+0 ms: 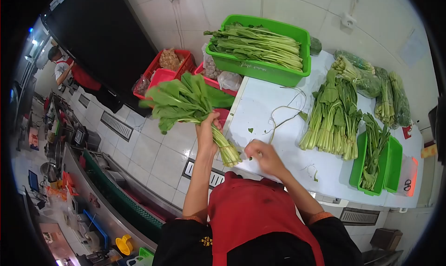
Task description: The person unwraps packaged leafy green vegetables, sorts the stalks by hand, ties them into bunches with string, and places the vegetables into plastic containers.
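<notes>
A bunch of leafy greens (225, 145) is gripped in my left hand (206, 126), its leaves spreading to the upper left and its pale stems slanting down to the right. My left fingers wrap round the stems just below the leaves. Close to the cut stem ends, my right hand (265, 155) is curled closed and a little blurred; what it pinches, if anything, cannot be made out. Beyond that hand, long thin strands (275, 122) and small leaf scraps (251, 130) lie on the white table (260, 96).
Long-stemmed greens fill a large green bin (265, 71) at the back. Tied bunches (332, 120) and bagged vegetables (357, 75) lie to the right, by smaller green trays (392, 166) and scissors (407, 185). Red baskets (186, 64) stand behind; a person (76, 73) is far left.
</notes>
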{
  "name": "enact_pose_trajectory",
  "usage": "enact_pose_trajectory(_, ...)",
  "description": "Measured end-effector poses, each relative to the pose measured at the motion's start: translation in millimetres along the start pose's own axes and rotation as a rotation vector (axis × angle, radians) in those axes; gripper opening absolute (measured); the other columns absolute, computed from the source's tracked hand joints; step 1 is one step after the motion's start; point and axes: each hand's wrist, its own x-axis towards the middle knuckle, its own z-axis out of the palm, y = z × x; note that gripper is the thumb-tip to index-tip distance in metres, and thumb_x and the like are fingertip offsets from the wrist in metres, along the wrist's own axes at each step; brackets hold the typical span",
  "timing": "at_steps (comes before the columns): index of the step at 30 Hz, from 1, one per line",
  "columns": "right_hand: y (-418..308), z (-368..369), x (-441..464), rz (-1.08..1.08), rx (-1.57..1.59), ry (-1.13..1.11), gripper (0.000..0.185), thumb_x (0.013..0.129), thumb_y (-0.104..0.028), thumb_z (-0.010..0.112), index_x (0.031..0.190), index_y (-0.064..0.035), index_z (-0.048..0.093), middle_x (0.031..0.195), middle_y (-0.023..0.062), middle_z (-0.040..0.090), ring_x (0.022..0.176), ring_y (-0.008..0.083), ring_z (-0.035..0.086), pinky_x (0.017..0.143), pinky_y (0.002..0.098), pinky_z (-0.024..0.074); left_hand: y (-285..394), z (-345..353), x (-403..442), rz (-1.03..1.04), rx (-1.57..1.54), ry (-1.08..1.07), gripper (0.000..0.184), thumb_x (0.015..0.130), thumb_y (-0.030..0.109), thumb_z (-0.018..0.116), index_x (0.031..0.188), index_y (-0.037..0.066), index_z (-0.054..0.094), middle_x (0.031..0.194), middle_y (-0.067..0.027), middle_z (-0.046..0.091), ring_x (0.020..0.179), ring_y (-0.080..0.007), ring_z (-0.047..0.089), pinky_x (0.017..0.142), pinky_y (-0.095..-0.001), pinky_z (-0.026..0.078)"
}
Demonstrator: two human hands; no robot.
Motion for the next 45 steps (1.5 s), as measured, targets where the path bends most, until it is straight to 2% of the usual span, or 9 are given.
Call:
enact_pose_trajectory(7, -43.2, 31.3, 5.2, -0.430, -0.431, -0.022, 0.017, 0.097, -0.010, 0.055, 0.084, 0.0007, 0.059, 0.080, 0.0053, 0.058, 0.074, 0.0129, 0.054, 0.073, 0.0296, 0.0447, -18.0, 27.2, 6.6, -0.107, 0.255, -0.097, 0.022, 0.077, 0.009, 0.069, 0.098, 0.002, 0.062, 0.063, 0.0014, 0.050, 0.049, -0.0109, 0.048, 0.045, -0.0254, 0.039)
enact_pose_trajectory(11, 7.1, -7.0, 5.2, 0.303, -0.079, 0.086, 0.004, 0.088, -0.005, 0.060, 0.087, -0.0030, 0.063, 0.082, 0.0088, 0.061, 0.079, 0.0247, 0.059, 0.071, 0.0360, 0.0456, -12.4, 12.2, 31.4, -0.084, 0.180, -0.109, 0.022, 0.078, 0.010, 0.069, 0.097, 0.001, 0.062, 0.062, 0.0014, 0.051, 0.049, -0.0103, 0.048, 0.045, -0.0248, 0.038)
enact_pose_trajectory(16, -45.8, 25.3, 22.1, -0.217, -0.248, 0.229, 0.007, 0.086, -0.001, 0.059, 0.083, -0.0044, 0.065, 0.087, 0.0096, 0.066, 0.084, 0.0265, 0.061, 0.075, 0.0370, 0.0474, -35.9, 41.9, 6.3, -0.277, 0.191, -0.195, 0.015, 0.081, 0.011, 0.067, 0.093, 0.004, 0.062, 0.060, 0.0013, 0.051, 0.047, -0.0101, 0.046, 0.044, -0.0249, 0.037)
enact_pose_trajectory(23, -15.7, -23.7, 24.4, 0.211, -0.181, 0.218, 0.026, 0.101, -0.017, 0.051, 0.085, -0.0004, 0.065, 0.076, 0.0082, 0.065, 0.065, 0.0161, 0.060, 0.068, 0.0289, 0.0483, -26.0, 26.4, 28.7, -0.379, 0.018, -0.296, 0.015, 0.080, 0.010, 0.065, 0.093, 0.004, 0.060, 0.060, 0.0023, 0.050, 0.045, -0.0088, 0.046, 0.042, -0.0239, 0.037)
enact_pose_trajectory(27, -53.2, 14.1, 16.2, -0.371, -0.219, 0.070, 0.021, 0.098, -0.015, 0.056, 0.083, -0.0003, 0.062, 0.079, 0.0073, 0.066, 0.067, 0.0158, 0.061, 0.069, 0.0298, 0.0481, -42.0, 41.8, 18.5, -0.283, 0.165, -0.345, 0.023, 0.078, 0.010, 0.067, 0.099, 0.004, 0.061, 0.063, 0.0016, 0.051, 0.048, -0.0101, 0.049, 0.045, -0.0232, 0.039)
enact_pose_trajectory(32, 9.1, -27.4, 0.0, 0.290, 0.074, 0.098, 0.026, 0.100, -0.014, 0.052, 0.080, 0.0006, 0.061, 0.075, 0.0049, 0.060, 0.073, 0.0131, 0.058, 0.072, 0.0296, 0.0478, -27.5, 13.1, 39.7, -0.283, -0.091, -0.354, 0.024, 0.080, 0.010, 0.064, 0.103, 0.004, 0.059, 0.061, 0.0025, 0.048, 0.049, -0.0079, 0.045, 0.045, -0.0233, 0.037)
enact_pose_trajectory(39, -36.9, 9.8, -5.3, -0.255, -0.218, -0.131, 0.018, 0.094, -0.007, 0.053, 0.082, -0.0015, 0.065, 0.085, 0.0055, 0.066, 0.077, 0.0141, 0.061, 0.072, 0.0302, 0.0484, -47.6, 31.9, 24.6, -0.314, 0.037, -0.434, 0.030, 0.080, 0.010, 0.063, 0.108, 0.002, 0.060, 0.061, -0.0005, 0.049, 0.050, -0.0115, 0.047, 0.047, -0.0238, 0.037)
enact_pose_trajectory(42, 14.2, -24.4, -8.8, 0.378, 0.052, 0.130, 0.022, 0.098, -0.012, 0.052, 0.086, 0.0003, 0.067, 0.087, 0.0082, 0.066, 0.077, 0.0153, 0.062, 0.071, 0.0299, 0.0475, -30.4, 17.1, 35.4, -0.376, -0.180, -0.431, 0.029, 0.080, 0.006, 0.060, 0.108, 0.001, 0.055, 0.060, -0.0001, 0.041, 0.048, -0.0109, 0.039, 0.047, -0.0252, 0.033)
enact_pose_trajectory(45, -22.5, -19.0, 24.8, 0.016, 0.048, 0.369, 0.016, 0.096, -0.006, 0.052, 0.090, 0.0011, 0.065, 0.089, 0.0092, 0.067, 0.078, 0.0184, 0.062, 0.074, 0.0305, 0.0485, -42.1, 22.6, 31.5, -0.295, 0.014, -0.448, 0.030, 0.080, 0.007, 0.063, 0.109, 0.003, 0.057, 0.065, 0.0007, 0.049, 0.052, -0.0098, 0.047, 0.047, -0.0245, 0.038)
